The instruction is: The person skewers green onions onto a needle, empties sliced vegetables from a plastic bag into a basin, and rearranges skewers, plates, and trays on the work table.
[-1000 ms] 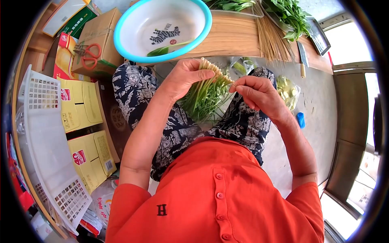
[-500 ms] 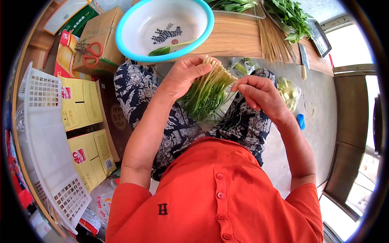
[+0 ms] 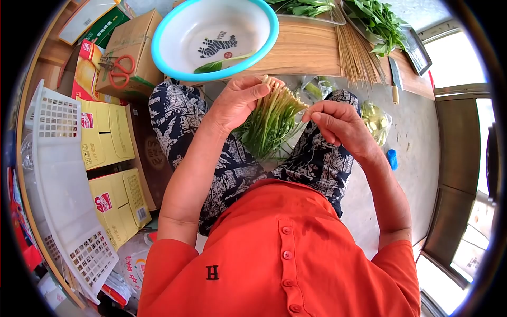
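Note:
Between my knees hangs a row of long green vegetable stems (image 3: 272, 124), pale cut ends up and leaves down. My left hand (image 3: 235, 103) is closed round the upper left end of this row, thumb lying over the stems. At the row's right end my right hand (image 3: 335, 121) pinches with thumb and forefinger, seemingly on the end of a thin skewer that is mostly hidden by the stems. Just beyond my hands, a white basin (image 3: 182, 31) with a blue rim holds one green leafy stalk (image 3: 211, 66).
On the wooden table (image 3: 306, 47) lie bamboo skewers (image 3: 356, 50), a knife (image 3: 395, 79) and leafy greens (image 3: 377, 24). Bags of cut vegetables (image 3: 375, 121) sit on the floor. Left are yellow boxes (image 3: 108, 134), a white plastic basket (image 3: 68, 179), and red-handled scissors (image 3: 121, 71) against a carton.
The stems have tilted slightly and my right fingers have moved a touch closer to the row's right end. Both hands keep their grip.

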{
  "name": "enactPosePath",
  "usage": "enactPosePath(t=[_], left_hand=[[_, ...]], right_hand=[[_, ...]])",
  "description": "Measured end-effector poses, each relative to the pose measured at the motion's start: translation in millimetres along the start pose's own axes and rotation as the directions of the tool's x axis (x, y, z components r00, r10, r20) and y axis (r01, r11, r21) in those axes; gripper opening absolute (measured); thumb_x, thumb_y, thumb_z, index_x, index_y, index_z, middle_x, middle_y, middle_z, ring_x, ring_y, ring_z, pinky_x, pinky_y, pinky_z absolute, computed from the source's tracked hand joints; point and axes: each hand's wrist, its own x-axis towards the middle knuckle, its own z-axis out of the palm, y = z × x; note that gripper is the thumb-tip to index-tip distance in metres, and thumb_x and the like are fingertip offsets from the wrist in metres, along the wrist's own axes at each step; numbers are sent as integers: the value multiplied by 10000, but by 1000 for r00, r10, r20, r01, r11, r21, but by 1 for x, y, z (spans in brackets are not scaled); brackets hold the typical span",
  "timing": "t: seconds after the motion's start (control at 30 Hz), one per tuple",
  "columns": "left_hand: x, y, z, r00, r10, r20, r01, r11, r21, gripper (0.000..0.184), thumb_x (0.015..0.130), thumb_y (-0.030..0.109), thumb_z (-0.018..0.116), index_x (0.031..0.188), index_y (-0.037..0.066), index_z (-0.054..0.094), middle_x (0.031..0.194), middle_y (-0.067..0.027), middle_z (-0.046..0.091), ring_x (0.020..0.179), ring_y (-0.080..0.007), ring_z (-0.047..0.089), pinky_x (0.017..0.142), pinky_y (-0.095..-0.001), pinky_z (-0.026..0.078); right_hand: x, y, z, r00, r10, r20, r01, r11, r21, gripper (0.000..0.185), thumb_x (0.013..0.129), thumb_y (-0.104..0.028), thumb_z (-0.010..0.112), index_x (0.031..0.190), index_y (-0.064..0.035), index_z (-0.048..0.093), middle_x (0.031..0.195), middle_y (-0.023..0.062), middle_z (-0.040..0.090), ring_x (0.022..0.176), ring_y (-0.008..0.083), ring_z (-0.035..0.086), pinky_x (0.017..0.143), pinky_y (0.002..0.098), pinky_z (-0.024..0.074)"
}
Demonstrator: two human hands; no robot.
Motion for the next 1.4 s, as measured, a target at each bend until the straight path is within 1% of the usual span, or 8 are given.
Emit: enactPosePath(t=[0.23, 0.3, 0.5, 0.83, 0.93, 1.2, 1.3, 1.4], left_hand=[[1, 3, 2, 998, -55, -13, 56, 997, 47, 312, 806, 154, 698, 1059, -15, 625, 990, -80, 649, 927, -167, 614, 859, -312, 484], [4, 2, 11, 1000, 13, -28, -6, 971, 239, 319, 776, 111, 723, 1049, -27, 630, 939, -70, 660, 844, -121, 613, 792, -260, 491], [12, -3, 9, 997, 16, 76, -40, 944, 328, 263, 759, 90, 735, 985, -19, 656, 863, -35, 665, 715, -94, 601, 689, -228, 483], [3, 8, 7, 1000, -28, -13, 30, 981, 193, 255, 778, 140, 723, 965, -26, 670, 893, -73, 675, 800, -111, 609, 743, -240, 488], [3, 10, -2, 999, -52, 17, 47, 981, 187, 285, 774, 146, 727, 993, -21, 654, 997, -108, 657, 862, -153, 624, 816, -288, 499], [2, 20, 2, 979, -65, 193, -21, 911, 411, 387, 866, 309, 625, 1080, -13, 628, 1103, -124, 631, 998, -178, 605, 903, -317, 461], [2, 18, 3, 980, -33, 196, -42, 930, 364, 336, 861, 235, 632, 1092, -9, 637, 993, -55, 661, 902, -92, 585, 838, -223, 454], [0, 22, 15, 985, -87, 150, 17, 909, 416, 285, 815, 157, 688, 1047, -5, 652, 945, -48, 668, 857, -83, 598, 791, -209, 471]], right_hand=[[-2, 3, -2, 1000, 12, 9, -12, 1000, 7, 182, 933, -170, 523, 938, -36, 645, 517, -72, 399, 441, 6, 340, 403, 174, 243], [-1, 3, -2, 1000, 14, 11, -14, 1000, 7, 183, 933, -173, 523, 939, -36, 645, 515, -71, 397, 441, 7, 341, 403, 174, 243], [0, 0, 2, 1000, 3, 16, -3, 1000, 10, 183, 934, -178, 524, 936, -38, 642, 509, -68, 394, 437, 9, 337, 401, 176, 244], [0, 2, -1, 999, 30, 35, -32, 997, 63, 180, 931, -177, 529, 938, -40, 645, 506, -68, 399, 439, 7, 345, 402, 170, 248], [0, 3, -2, 999, 32, 40, -35, 997, 67, 180, 930, -177, 530, 941, -40, 646, 506, -67, 398, 438, 8, 345, 403, 169, 247], [0, 2, -3, 998, 43, 55, -47, 996, 79, 181, 931, -171, 523, 936, -40, 647, 501, -67, 396, 436, 11, 346, 407, 169, 249], [0, 2, -2, 997, 42, 64, -46, 997, 65, 183, 932, -172, 522, 935, -40, 648, 500, -66, 396, 434, 13, 343, 406, 171, 251], [0, 3, -2, 996, 44, 72, -49, 996, 72, 187, 932, -174, 522, 936, -37, 648, 500, -65, 396, 433, 14, 341, 405, 174, 252]])
